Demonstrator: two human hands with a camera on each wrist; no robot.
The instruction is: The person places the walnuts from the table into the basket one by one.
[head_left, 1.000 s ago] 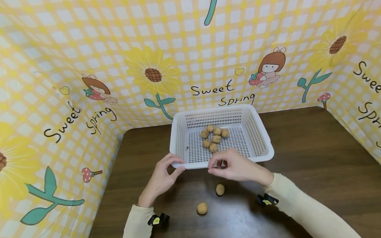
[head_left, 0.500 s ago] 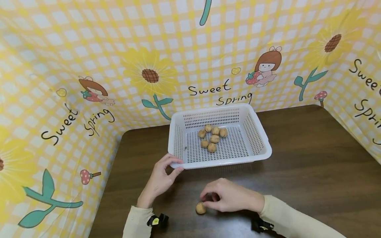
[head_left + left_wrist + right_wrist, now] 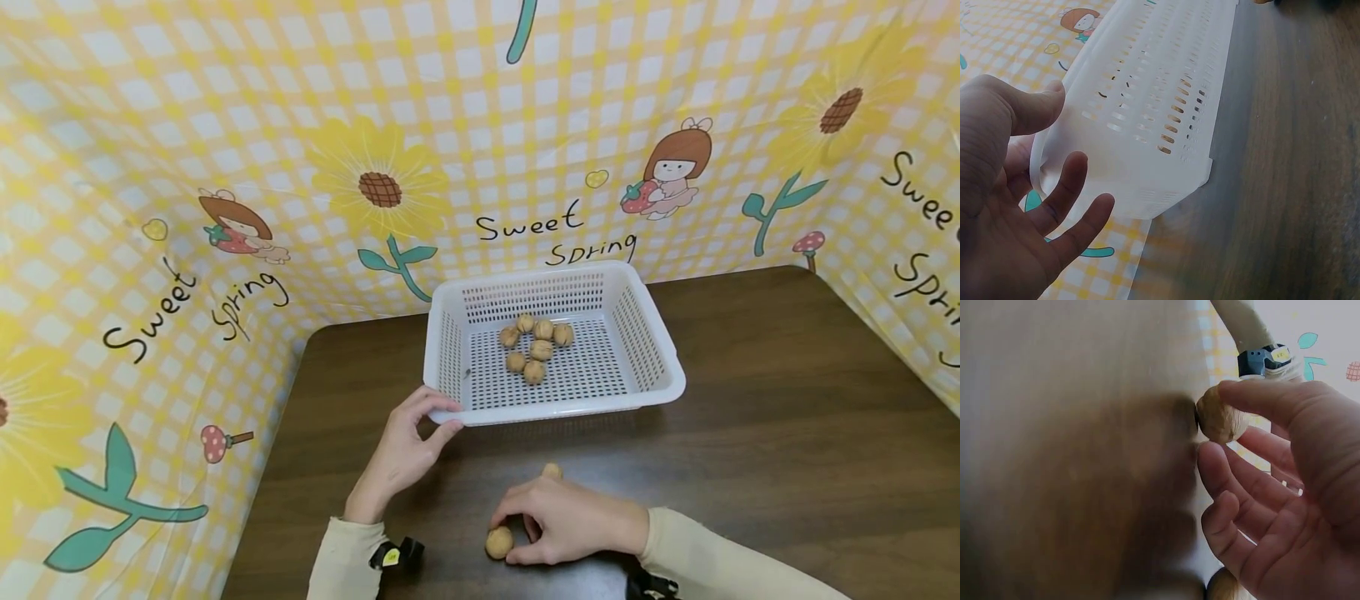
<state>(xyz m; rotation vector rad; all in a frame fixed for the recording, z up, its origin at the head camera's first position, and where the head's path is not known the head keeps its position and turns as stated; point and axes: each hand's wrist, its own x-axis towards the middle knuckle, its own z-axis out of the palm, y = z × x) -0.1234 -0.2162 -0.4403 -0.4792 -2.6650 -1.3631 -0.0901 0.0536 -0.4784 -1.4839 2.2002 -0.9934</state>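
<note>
In the head view my left hand [image 3: 408, 446] holds the near left corner of a white plastic basket [image 3: 555, 408]. The left wrist view shows the thumb and fingers around its rim. Several walnuts [image 3: 541, 350] lie grouped on the basket floor. On the table in front of it, my right hand [image 3: 562, 521] has thumb and index finger on either side of a walnut [image 3: 498, 543], pinching it. In the right wrist view this walnut [image 3: 1219, 419] sits at the tabletop. A second loose walnut [image 3: 552, 471] shows just beyond the right hand, partly hidden by it.
The dark wooden table [image 3: 765, 392] extends to both sides of the basket. A yellow checked cloth [image 3: 480, 125] with printed flowers hangs behind the table and along its sides. Each wrist wears a small black camera [image 3: 401, 553].
My right hand has come back from the basket's near rim to the nearer walnut and taken hold of it. That walnut has shifted slightly toward me. The left hand stays at the basket corner.
</note>
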